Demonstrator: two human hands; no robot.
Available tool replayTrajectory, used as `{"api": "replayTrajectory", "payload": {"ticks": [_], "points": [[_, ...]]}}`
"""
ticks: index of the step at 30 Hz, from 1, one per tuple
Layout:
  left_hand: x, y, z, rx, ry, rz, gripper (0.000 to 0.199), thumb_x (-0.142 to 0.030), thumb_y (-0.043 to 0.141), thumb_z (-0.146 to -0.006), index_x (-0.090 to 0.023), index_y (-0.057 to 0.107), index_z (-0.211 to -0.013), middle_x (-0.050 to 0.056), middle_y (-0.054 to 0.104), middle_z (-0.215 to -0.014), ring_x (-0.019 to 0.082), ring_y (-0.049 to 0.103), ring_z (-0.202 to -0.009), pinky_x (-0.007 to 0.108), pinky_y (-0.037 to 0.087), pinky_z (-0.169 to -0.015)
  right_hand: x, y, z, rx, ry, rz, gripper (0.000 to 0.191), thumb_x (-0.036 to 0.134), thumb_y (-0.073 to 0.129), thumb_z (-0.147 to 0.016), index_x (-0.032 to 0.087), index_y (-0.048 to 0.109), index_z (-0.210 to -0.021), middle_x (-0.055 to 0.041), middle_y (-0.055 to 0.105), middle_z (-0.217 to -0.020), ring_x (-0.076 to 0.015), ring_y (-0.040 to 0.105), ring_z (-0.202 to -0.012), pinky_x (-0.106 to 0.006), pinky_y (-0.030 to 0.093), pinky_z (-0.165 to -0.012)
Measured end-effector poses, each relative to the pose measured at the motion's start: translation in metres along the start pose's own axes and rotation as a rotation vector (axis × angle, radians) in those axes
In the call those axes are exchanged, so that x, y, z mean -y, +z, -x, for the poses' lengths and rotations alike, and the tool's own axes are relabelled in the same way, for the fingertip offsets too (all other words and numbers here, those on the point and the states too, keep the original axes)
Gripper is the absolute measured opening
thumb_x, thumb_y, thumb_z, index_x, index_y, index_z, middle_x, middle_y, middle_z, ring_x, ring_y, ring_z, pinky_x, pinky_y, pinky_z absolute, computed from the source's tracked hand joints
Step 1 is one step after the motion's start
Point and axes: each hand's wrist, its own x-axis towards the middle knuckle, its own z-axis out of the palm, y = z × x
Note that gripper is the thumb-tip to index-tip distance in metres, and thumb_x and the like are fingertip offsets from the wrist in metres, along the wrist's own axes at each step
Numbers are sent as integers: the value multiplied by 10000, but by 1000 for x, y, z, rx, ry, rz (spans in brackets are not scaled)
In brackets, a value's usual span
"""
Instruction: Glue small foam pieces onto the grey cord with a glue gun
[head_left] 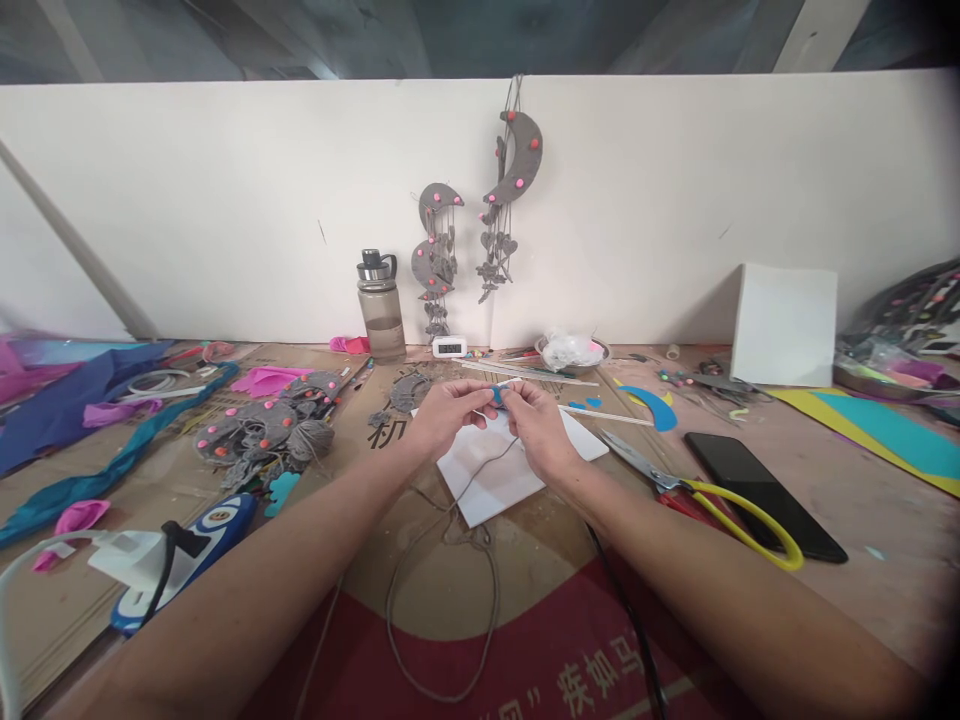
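Both my hands meet above a white sheet [487,485]. Between the fingertips of my left hand [452,412] and my right hand [532,420] is a small blue piece [497,397], pinched from both sides; its exact shape is mostly covered by the fingers. A grey cord [480,470] runs down from my right hand and loops over the cardboard. Just past the hands lie small blue cutouts [593,402] and a blue crescent [654,407]. A grey crescent [410,392] rests left of my left hand.
Yellow-handled scissors [667,482] and a black phone [757,495] lie at right. A water bottle [382,310] and small digital clock [450,347] stand near the white wall, where grey moon hangings [525,155] hang. A power strip [217,530] and grey yarn [309,441] are left.
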Motion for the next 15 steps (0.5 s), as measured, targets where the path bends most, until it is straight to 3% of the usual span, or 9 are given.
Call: {"api": "replayTrajectory", "payload": {"ticks": [10,15], "points": [[1,2,2,-123,15,-117,262,-372,758,-661,-139,700,-765,46,660,-717,128,608,-633,225,427,-514,1,2,4,12,-21,95,237,422,596,-733,199,516,-725,66,438,-598,-83,319,-519,-250,285,-514],[-1,-4,0,-175,169,-273,213,-359,697,-717,-150,673,-745,18,627,-609,100,541,-513,215,390,-455,0,1,3,57,-23,135,324,477,617,-734,200,561,-892,46,510,-684,-95,412,-580,-239,343,-535]]}}
